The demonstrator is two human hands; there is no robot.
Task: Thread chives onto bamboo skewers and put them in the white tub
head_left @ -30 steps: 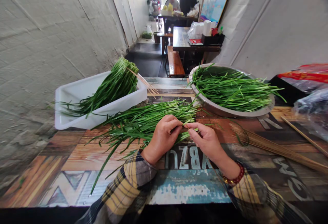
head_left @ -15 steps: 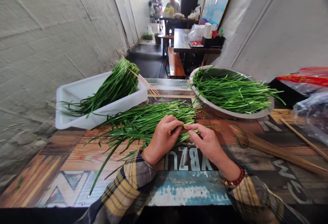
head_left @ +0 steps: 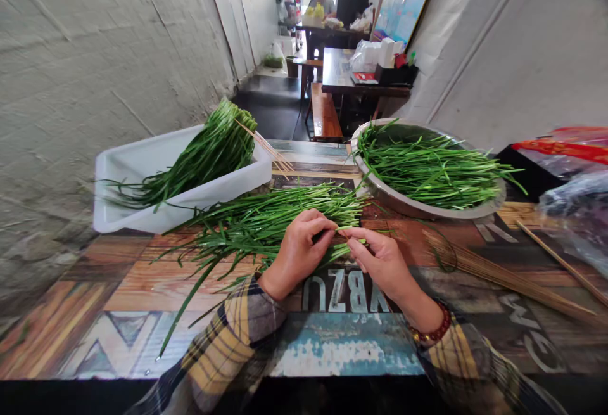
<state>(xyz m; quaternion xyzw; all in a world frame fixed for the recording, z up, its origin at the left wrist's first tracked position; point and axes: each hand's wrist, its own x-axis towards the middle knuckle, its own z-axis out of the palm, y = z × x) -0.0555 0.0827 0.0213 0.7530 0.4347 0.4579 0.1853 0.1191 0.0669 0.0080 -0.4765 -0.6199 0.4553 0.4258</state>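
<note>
A loose pile of green chives (head_left: 266, 222) lies across the printed wooden table (head_left: 142, 275). My left hand (head_left: 297, 253) rests on the pile with its fingers pinched on a few chive stalks. My right hand (head_left: 380, 263) meets it from the right, thumb and fingers pinched on the cut ends of the same stalks. A white plastic tub (head_left: 142, 168) at the left holds skewered chive bundles (head_left: 209, 152). A round metal basin (head_left: 427, 206) at the right is heaped with more chives.
A bundle of bamboo skewers (head_left: 503, 279) lies on the table at the right, beside plastic bags (head_left: 579, 212). Beyond the table stand a bench (head_left: 325, 114) and dark tables; a person sits at the far one. Walls close in on both sides.
Both hands stay pinched on the chive stalks with only slight finger movement. The view has shifted a little.
</note>
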